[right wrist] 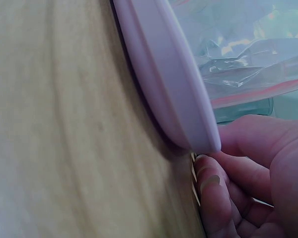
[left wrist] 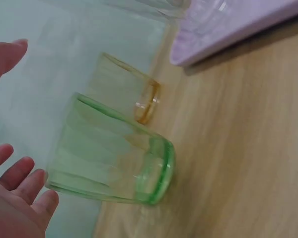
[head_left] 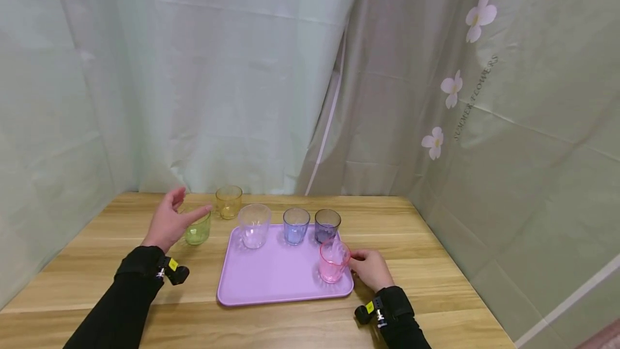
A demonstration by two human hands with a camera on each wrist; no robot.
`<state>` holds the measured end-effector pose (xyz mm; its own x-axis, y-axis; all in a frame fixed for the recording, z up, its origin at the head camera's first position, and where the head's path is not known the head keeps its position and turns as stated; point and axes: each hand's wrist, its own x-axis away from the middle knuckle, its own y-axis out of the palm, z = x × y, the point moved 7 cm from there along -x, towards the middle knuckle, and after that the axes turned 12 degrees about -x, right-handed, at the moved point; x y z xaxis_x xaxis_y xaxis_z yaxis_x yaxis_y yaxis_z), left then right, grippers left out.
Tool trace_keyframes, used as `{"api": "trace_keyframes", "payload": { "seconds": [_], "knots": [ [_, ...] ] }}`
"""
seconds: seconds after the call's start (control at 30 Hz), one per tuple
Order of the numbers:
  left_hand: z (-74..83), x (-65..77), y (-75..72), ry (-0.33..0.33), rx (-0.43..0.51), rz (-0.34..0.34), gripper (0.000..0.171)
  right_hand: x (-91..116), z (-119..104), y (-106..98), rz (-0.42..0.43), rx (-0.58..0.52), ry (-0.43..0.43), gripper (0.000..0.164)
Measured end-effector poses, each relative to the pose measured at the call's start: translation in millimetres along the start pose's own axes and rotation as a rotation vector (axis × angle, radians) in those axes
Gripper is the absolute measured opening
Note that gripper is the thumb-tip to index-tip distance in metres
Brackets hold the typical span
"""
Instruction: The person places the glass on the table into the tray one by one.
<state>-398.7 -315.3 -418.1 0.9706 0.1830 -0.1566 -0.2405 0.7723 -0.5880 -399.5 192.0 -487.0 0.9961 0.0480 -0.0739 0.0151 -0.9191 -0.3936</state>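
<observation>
My left hand [head_left: 169,220] is spread beside a green glass [left wrist: 109,153], thumb and fingers wide apart around its rim side. Just behind that glass stands an amber glass [head_left: 229,202]. On the right, my right hand [head_left: 372,269] grips the right edge of a purple tray [head_left: 271,284]; the right wrist view shows the thumb above the rim and curled fingers under it. A pink glass [head_left: 333,265] stands on the tray right beside these fingers. Along the tray's back side are a clear glass [head_left: 254,226], a blue glass [head_left: 296,226] and a dark grey glass [head_left: 327,225].
The tray lies on a wooden table [head_left: 194,322], with the green and amber glasses on the wood to its left. Pale curtains [head_left: 218,85] hang behind the table, and a flower-printed curtain [head_left: 533,149] runs along the right side.
</observation>
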Motion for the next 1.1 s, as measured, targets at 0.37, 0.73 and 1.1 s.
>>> {"api": "trace_keyframes", "payload": {
  "seconds": [0.37, 0.73, 1.1],
  "knots": [
    [-24.7, 6.0, 15.6, -0.038, -0.078, -0.062, 0.128, -2.5, 2.0, 0.9, -0.003, -0.017, -0.031, 0.026],
    [-42.8, 6.1, 24.9, -0.055, -0.12, -0.09, 0.128, -3.1, 5.0, 0.5, 0.0, -0.006, -0.031, 0.024],
    [-49.7, 7.9, 27.9, -0.062, -0.121, -0.081, 0.12, -3.2, 4.1, 0.8, -0.002, -0.009, -0.018, 0.024]
  ]
}}
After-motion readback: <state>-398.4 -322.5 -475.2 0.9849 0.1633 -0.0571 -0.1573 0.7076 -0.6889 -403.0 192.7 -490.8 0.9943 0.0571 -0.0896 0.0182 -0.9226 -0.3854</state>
